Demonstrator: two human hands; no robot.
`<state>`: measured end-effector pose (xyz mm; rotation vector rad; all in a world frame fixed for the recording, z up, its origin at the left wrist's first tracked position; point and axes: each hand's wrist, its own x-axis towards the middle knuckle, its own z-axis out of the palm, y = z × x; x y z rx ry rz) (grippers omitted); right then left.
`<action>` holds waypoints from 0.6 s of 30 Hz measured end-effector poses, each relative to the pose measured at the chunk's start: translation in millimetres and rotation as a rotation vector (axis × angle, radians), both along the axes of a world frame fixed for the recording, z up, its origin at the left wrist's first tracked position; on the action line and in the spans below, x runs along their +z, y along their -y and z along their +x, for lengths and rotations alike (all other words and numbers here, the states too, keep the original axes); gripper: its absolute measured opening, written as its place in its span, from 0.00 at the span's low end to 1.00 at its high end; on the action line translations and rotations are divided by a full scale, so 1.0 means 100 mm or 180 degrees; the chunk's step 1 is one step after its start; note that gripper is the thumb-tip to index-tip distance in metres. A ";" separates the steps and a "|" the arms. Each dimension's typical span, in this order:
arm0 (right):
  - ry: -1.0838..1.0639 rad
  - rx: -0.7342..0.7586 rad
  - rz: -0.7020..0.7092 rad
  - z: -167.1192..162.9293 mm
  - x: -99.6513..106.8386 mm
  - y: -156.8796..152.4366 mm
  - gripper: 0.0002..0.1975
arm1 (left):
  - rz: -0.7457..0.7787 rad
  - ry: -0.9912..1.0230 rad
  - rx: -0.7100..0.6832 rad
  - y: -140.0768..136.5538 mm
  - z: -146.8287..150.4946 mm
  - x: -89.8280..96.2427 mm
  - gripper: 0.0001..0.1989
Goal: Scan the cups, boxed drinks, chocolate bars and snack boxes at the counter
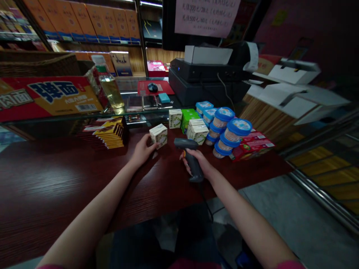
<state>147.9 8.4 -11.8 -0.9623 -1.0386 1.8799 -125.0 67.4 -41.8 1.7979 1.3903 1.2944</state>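
My left hand [144,150] is closed on a small white box with a green plant print [159,135], at the middle of the dark wooden counter [70,179]. In my right hand [200,162] is a dark grey barcode scanner [193,164], its head pointing left towards that box. A finger lies at the orange trigger. Similar white boxes [198,131] stand just beyond the scanner, beside a green box [188,118]. Another white box [175,118] is left of the green one. Stacked tubs with blue lids [238,127] stand to the right.
Yellow and brown packets [108,134] are stacked at left. Behind are a noodle carton [53,95], a bottle of yellowish liquid [110,87], a mouse [152,87] and a black printer [207,71]. Red boxes [254,145] lie right. The scanner's cable [206,203] hangs over the front edge.
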 end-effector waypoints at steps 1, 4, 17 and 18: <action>0.0018 -0.0021 -0.0020 0.02 0.01 0.01 0.23 | 0.0051 -0.0034 -0.0172 -0.08 0.08 0.01 0.23; 0.0055 -0.0063 -0.0086 0.02 0.03 0.02 0.24 | 0.0137 -0.0027 -0.0332 -0.34 0.37 0.02 0.23; -0.0141 -0.0008 -0.0156 -0.03 0.00 -0.05 0.24 | 0.0210 0.0342 0.0528 -0.83 0.87 0.05 0.17; -0.0137 -0.0012 -0.0160 -0.03 0.00 -0.05 0.24 | 0.0197 0.0372 0.0589 -0.83 0.88 0.05 0.18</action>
